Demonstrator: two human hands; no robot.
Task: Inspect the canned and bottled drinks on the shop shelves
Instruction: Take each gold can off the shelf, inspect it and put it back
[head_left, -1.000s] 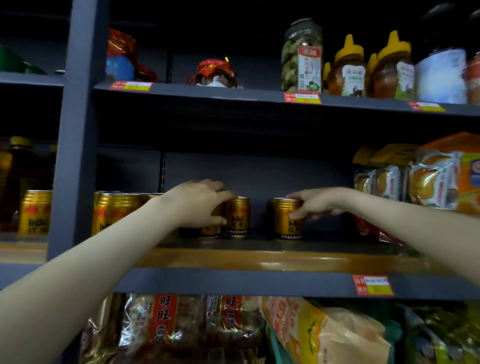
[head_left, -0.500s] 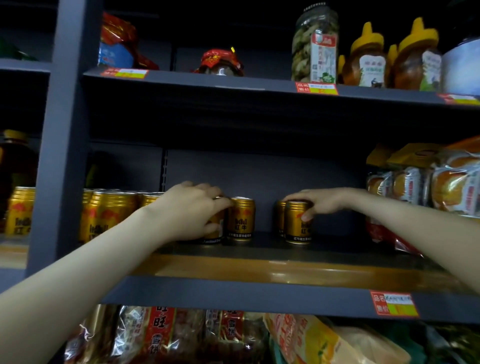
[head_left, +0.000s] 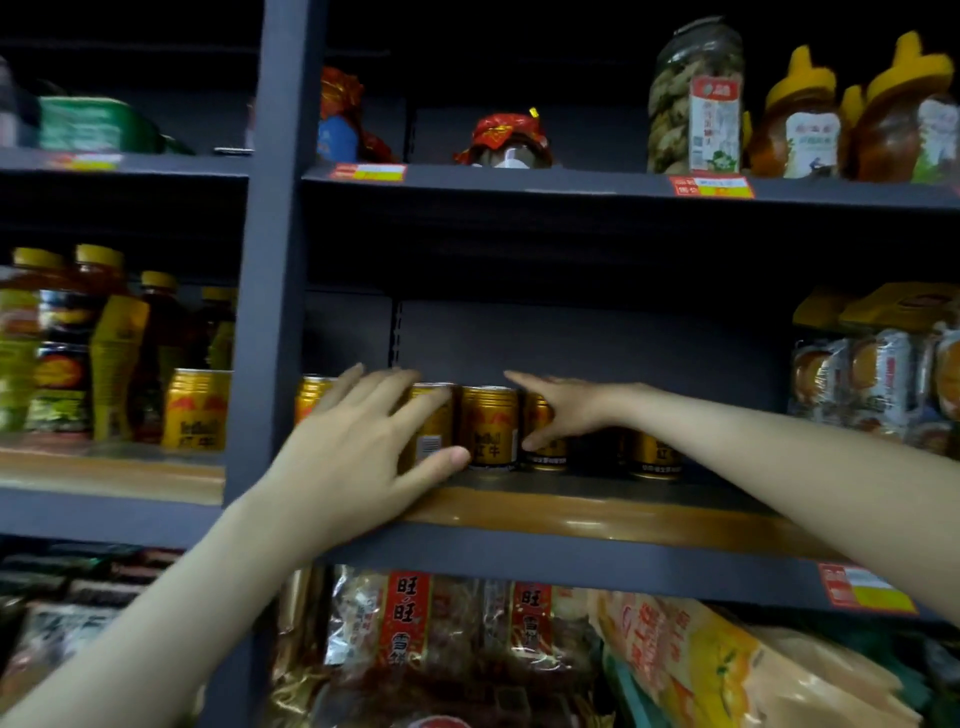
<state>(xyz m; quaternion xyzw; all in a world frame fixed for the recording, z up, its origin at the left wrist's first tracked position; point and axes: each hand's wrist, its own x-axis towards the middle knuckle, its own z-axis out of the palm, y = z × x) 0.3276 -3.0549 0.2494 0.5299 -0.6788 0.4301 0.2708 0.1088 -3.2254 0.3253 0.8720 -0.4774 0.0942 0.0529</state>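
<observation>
Gold drink cans (head_left: 489, 426) are seen lined up at the back of a dark shop shelf (head_left: 597, 515), with both hands stretched in toward them. The left hand (head_left: 358, 452) is held open, its fingers (head_left: 384, 387) spread and nearly straight, and nothing is gripped. A barcode can (head_left: 432, 439) stands just behind those fingers, and the thumb tip is laid close to its foot. The right hand (head_left: 563, 410) is placed on the next can but one (head_left: 545, 457). The index finger (head_left: 519, 378) is stretched straight over the can's top and the thumb is set against its lower front. The other fingers are hidden, so a true grip cannot be told. One can stands free between the two thumbs, and a further can (head_left: 654, 457) is partly hidden beyond the right wrist. Yellow-capped bottles (head_left: 114, 332) are shelved well to the outside of the left fingers, past the upright post (head_left: 270, 291). Wrapped cakes (head_left: 872, 374) are stacked well to the outside of the right arm. Snack bags (head_left: 410, 623) are packed below both forearms, and honey bottles (head_left: 800, 119) are ranged high above the right fingers.
</observation>
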